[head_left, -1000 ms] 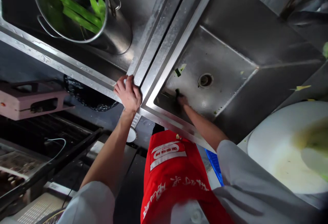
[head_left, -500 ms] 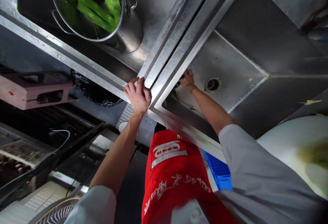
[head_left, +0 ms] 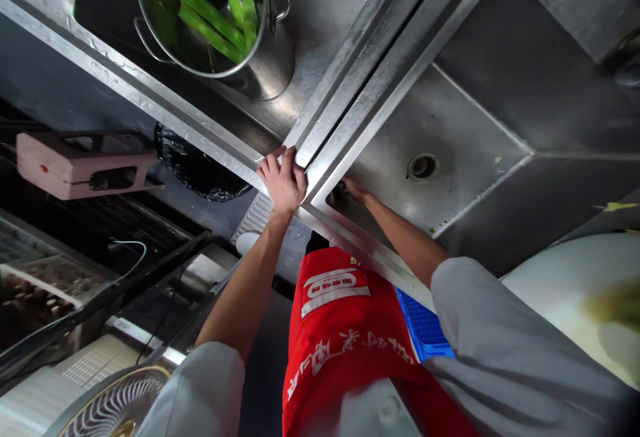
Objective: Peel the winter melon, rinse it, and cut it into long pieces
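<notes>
Mid-frame, the right hand (head_left: 354, 189) had slid into the sink corner (head_left: 333, 203), grip unclear; the left hand (head_left: 284, 182) stayed spread on the rim (head_left: 210, 136).

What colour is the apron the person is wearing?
Red, with white lettering: the apron shows best in the head view.

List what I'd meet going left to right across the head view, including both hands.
Pink holder → black plastic bag → left hand → right hand → sink drain → large white round object.
</notes>
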Tool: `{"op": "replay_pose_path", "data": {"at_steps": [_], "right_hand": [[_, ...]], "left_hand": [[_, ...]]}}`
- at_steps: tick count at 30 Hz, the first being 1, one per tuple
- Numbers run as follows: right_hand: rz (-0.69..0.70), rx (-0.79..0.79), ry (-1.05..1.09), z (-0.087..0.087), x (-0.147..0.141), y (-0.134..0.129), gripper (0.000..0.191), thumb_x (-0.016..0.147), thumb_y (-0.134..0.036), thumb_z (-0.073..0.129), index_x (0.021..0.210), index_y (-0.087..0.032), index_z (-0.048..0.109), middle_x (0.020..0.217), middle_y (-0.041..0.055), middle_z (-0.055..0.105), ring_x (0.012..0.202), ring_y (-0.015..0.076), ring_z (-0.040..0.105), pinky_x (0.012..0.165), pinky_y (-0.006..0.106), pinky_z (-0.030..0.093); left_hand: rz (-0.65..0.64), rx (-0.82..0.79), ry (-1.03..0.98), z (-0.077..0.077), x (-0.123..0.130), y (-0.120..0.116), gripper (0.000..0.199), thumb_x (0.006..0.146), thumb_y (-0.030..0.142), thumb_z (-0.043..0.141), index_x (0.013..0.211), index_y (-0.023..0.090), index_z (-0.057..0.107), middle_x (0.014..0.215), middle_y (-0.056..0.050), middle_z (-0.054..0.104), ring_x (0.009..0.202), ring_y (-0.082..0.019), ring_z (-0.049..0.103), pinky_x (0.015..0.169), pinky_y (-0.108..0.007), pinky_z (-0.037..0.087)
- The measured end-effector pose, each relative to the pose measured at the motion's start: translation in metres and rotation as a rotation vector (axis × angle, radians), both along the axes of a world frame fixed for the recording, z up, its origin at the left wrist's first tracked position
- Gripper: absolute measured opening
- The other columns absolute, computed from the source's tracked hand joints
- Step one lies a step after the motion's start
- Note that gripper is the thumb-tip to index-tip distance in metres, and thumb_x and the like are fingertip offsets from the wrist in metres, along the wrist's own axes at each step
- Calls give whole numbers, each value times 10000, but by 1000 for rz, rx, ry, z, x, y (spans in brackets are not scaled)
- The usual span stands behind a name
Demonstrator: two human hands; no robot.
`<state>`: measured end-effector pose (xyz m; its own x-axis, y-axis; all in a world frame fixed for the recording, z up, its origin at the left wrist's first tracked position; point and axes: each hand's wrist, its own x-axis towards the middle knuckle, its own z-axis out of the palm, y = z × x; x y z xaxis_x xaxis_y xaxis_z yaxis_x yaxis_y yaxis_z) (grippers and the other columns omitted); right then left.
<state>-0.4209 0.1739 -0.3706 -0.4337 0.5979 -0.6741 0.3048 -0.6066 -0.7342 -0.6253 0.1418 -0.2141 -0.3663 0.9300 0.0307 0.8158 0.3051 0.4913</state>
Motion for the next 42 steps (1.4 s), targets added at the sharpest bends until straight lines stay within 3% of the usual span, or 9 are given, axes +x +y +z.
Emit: {"op": "replay_pose_path", "data": {"at_steps": [5, 10, 20, 27, 31, 33, 36, 39, 42], "right_hand": [[-32, -175, 80, 49, 14, -25, 466, 955, -667, 557, 1084, -259, 740, 1167, 38, 795, 1127, 262, 700, 1031, 431, 547], [45, 138, -11, 97, -3, -42, 540, 892, -647, 757, 1255, -254, 684, 1346, 86, 728, 1343, 321, 612, 1193, 501, 456], [132, 445, 7, 117, 6, -48, 134, 989, -397, 599, 980, -266, 627, 1050, 54, 718, 1045, 245, 639, 1045, 430, 504], [-341, 267, -69, 100, 65, -15, 432, 836, -679, 744, 895, -270, 620, 819, 2, 631, 795, 200, 638, 778, 384, 583], [-524, 284, 89, 138, 82, 14, 487, 825, -702, 805, 952, -284, 588, 823, -20, 590, 705, 154, 614, 643, 323, 559], [-515, 347, 173, 172, 57, 21, 467, 869, -694, 795, 1009, -290, 608, 868, -13, 595, 742, 152, 639, 651, 312, 569], [-387, 443, 276, 213, -34, 14, 452, 975, -714, 678, 1145, -297, 635, 966, 5, 602, 873, 170, 692, 729, 317, 606], [-192, 576, 349, 220, -171, -4, 502, 1070, -715, 495, 1305, -290, 621, 1147, 30, 623, 1119, 215, 693, 937, 388, 622], [-50, 637, 295, 201, -312, -16, 511, 1104, -662, 457, 1428, -285, 579, 1297, 64, 652, 1331, 263, 606, 1172, 498, 528]], "left_hand": [[13, 1, -22, 0, 1, 1, 456, 974, 321, 573, 1396, 229, 718, 1444, -180, 653, 1355, -397, 547, 1225, -605, 348], [0, 19, -7, -3, 0, 1, 452, 979, 313, 560, 1394, 230, 722, 1439, -177, 659, 1350, -391, 552, 1225, -604, 350], [5, 35, -29, -4, 0, 2, 434, 990, 333, 568, 1375, 219, 730, 1426, -188, 663, 1357, -407, 552, 1216, -634, 357], [6, 34, -85, -4, 2, 4, 418, 987, 325, 582, 1356, 194, 728, 1420, -199, 656, 1360, -419, 540, 1221, -660, 335], [7, 122, -174, -7, 1, 8, 341, 998, 304, 553, 1257, 196, 747, 1333, -176, 693, 1312, -377, 580, 1191, -616, 400], [64, 223, -225, -6, -1, 1, 308, 1013, 276, 513, 1202, 207, 746, 1264, -155, 718, 1267, -326, 616, 1148, -545, 467], [295, 343, -278, 0, -9, -42, 334, 1032, 254, 435, 1199, 205, 720, 1232, -152, 727, 1234, -276, 651, 1081, -460, 531], [481, 338, -390, 6, -24, -133, 328, 1002, 295, 451, 1157, 187, 719, 1191, -164, 738, 1186, -283, 687, 1066, -464, 547], [612, 159, -494, 7, -48, -247, 270, 923, 340, 546, 1025, 212, 761, 1094, -129, 754, 1125, -292, 714, 1049, -477, 546]]}}
